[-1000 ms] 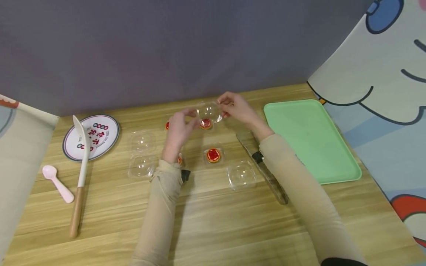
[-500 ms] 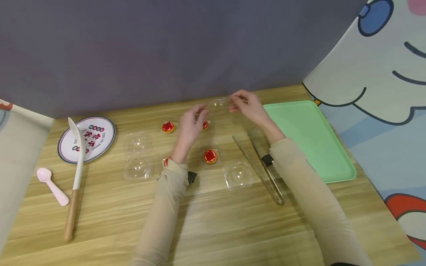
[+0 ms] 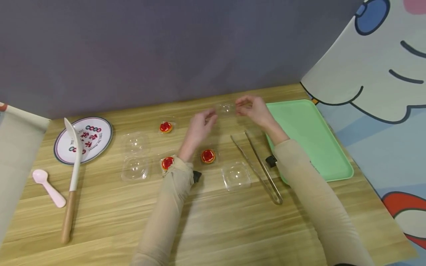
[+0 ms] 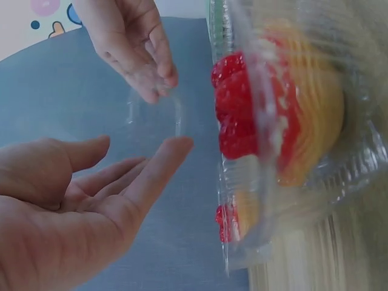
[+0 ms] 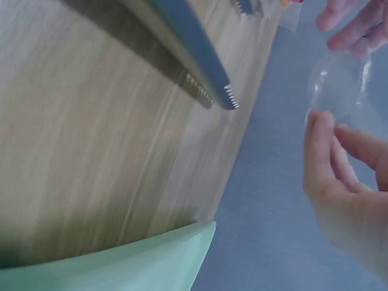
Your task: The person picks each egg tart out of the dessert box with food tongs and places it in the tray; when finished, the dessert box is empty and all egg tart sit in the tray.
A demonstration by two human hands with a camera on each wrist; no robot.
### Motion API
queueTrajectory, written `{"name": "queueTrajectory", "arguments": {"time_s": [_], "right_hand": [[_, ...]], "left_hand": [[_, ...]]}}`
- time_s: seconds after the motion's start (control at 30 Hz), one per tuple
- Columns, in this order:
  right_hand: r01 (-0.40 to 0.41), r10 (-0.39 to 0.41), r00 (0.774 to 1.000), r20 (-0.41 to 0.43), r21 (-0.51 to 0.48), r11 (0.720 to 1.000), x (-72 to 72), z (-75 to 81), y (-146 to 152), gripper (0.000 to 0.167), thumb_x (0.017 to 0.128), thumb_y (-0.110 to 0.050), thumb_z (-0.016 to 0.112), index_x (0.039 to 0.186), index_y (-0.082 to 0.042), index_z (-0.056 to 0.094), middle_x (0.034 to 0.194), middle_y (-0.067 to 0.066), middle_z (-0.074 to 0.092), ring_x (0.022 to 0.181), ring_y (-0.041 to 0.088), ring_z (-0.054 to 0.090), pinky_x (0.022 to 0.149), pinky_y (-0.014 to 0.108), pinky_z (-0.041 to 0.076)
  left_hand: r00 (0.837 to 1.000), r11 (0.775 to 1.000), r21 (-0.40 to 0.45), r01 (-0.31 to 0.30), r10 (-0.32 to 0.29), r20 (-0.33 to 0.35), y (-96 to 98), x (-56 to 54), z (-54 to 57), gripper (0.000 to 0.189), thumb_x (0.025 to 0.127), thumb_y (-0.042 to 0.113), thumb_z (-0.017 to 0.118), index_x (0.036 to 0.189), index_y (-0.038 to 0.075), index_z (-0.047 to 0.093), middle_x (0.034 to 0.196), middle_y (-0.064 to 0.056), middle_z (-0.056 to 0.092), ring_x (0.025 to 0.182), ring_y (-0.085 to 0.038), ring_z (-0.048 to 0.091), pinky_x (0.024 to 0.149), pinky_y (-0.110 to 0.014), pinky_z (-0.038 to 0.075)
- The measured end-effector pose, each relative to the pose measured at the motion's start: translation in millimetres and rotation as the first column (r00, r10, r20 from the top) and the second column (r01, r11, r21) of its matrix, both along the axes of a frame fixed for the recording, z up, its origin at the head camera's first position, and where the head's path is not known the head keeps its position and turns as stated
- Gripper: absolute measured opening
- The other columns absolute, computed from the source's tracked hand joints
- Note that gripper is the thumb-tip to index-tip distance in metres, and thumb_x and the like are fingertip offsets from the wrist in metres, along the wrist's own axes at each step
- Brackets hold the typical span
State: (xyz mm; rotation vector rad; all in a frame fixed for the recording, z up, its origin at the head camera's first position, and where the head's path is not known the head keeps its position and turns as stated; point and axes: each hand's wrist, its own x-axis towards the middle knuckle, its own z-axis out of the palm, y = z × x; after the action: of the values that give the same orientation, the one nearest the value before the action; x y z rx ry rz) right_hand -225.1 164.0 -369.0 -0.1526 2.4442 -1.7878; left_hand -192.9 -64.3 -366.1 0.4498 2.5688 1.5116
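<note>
A clear plastic box [image 3: 226, 108] is up between both hands near the back of the table. My right hand [image 3: 254, 109] pinches its edge between thumb and fingers, as the right wrist view shows. Opposite, my left hand [image 3: 201, 126] has its fingers extended and thumb apart, fingertips right at the box [image 4: 154, 118]. Red-topped tarts sit in clear plastic packs around the left arm: one tart [image 3: 165, 127] at the back, another [image 3: 167, 162] partly behind the sleeve, and a third [image 3: 208, 156] to its right. The left wrist view shows a tart [image 4: 291, 109] close up in its pack.
Open metal tongs [image 3: 263, 170] lie below the right hand, beside a green tray [image 3: 309, 140]. Empty clear boxes stand left [image 3: 134, 157] and centre [image 3: 236, 175]. Farther left are a plate [image 3: 100, 142], a long wooden-handled spatula [image 3: 68, 218] across it, and a pink spoon [image 3: 50, 188].
Both hands have moved right with the clear box, away from the back tarts. The left hand has slid off its side and its fingers have straightened; the tongs now show fully.
</note>
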Motion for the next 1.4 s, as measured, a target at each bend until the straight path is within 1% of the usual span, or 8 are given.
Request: {"name": "queueTrajectory", "arguments": {"time_s": [0.13,0.27,0.37,0.47,0.87,1.0,1.13,1.4], "right_hand": [[0.007,-0.007,1.0,0.01,0.036,0.999,-1.2,-2.3,5,0.035,0.103,0.009,0.062,0.137,0.017,0.057,0.134,0.033,0.062,0.104,0.029,0.071,0.095,0.027,0.063],[0.008,-0.01,0.999,0.031,0.058,0.998,-2.0,-4.0,8,0.037,0.103,0.01,0.061,0.138,0.017,0.056,0.137,0.033,0.06,0.117,0.042,0.067,0.097,0.029,0.062],[0.003,-0.007,0.998,0.055,0.077,0.997,-2.8,-5.6,10,0.038,0.102,0.012,0.06,0.14,0.017,0.056,0.138,0.033,0.06,0.121,0.046,0.064,0.101,0.036,0.061],[-0.025,0.017,0.998,0.06,0.137,0.99,-3.6,-8.1,10,0.041,0.1,0.012,0.061,0.141,0.016,0.056,0.138,0.034,0.06,0.12,0.047,0.065,0.105,0.044,0.06],[-0.116,0.111,0.993,0.034,0.344,0.932,-5.8,-19.1,5,0.048,0.099,0.007,0.067,0.144,0.013,0.053,0.138,0.034,0.062,0.125,0.05,0.063,0.11,0.053,0.055],[-0.121,0.125,0.992,0.015,0.383,0.916,-5.0,-15.8,4,0.046,0.1,0.006,0.064,0.144,0.013,0.053,0.138,0.034,0.061,0.126,0.051,0.062,0.112,0.054,0.054],[-0.126,0.14,0.99,-0.005,0.401,0.907,-5.8,-10.1,4,0.044,0.103,0.002,0.061,0.145,0.013,0.052,0.141,0.033,0.06,0.13,0.05,0.06,0.114,0.054,0.051],[-0.107,0.138,0.989,-0.042,0.432,0.896,11.0,1.3,20,0.04,0.109,-0.007,0.058,0.144,0.012,0.054,0.142,0.031,0.06,0.13,0.047,0.059,0.114,0.056,0.05]], "left_hand": [[0.999,0.997,-0.065,0.031,-0.029,0.026,2.8,1.6,0.3,0.04,0.113,0.012,0.055,0.148,-0.007,0.057,0.15,-0.025,0.059,0.125,-0.038,0.068,0.106,-0.042,0.059],[0.997,0.992,-0.1,0.071,-0.068,0.031,5.5,1.4,-0.6,0.041,0.113,0.015,0.054,0.148,-0.007,0.056,0.15,-0.025,0.059,0.093,-0.026,0.073,0.091,-0.033,0.062],[0.994,0.99,-0.097,0.107,-0.104,0.034,7.8,-0.1,-3.3,0.042,0.114,0.014,0.052,0.149,-0.009,0.054,0.152,-0.026,0.057,0.1,-0.028,0.074,0.097,-0.033,0.061],[0.991,0.986,-0.099,0.131,-0.127,0.048,8.8,-1.4,-6.5,0.044,0.114,0.015,0.051,0.151,-0.01,0.051,0.155,-0.026,0.053,0.138,-0.04,0.058,0.119,-0.042,0.048],[0.98,0.96,-0.197,0.197,-0.187,0.069,6.5,3.2,-12.8,0.049,0.117,0.018,0.044,0.159,-0.007,0.041,0.155,-0.028,0.052,0.137,-0.039,0.056,0.126,-0.042,0.039],[0.983,0.965,-0.189,0.184,-0.177,0.051,3.3,4.6,-9.9,0.05,0.116,0.018,0.046,0.159,-0.008,0.041,0.149,-0.031,0.057,0.131,-0.042,0.06,0.122,-0.045,0.044],[0.992,0.988,-0.087,0.125,-0.121,0.043,-6.6,8.5,-7.4,0.048,0.114,0.014,0.051,0.155,-0.011,0.045,0.152,-0.031,0.054,0.14,-0.041,0.056,0.12,-0.045,0.047],[1.0,0.996,0.081,-0.022,0.02,0.024,-26.8,35.9,-4.3,0.041,0.11,0.009,0.059,0.146,-0.012,0.056,0.146,-0.027,0.061,0.136,-0.037,0.06,0.117,-0.041,0.05]]}}
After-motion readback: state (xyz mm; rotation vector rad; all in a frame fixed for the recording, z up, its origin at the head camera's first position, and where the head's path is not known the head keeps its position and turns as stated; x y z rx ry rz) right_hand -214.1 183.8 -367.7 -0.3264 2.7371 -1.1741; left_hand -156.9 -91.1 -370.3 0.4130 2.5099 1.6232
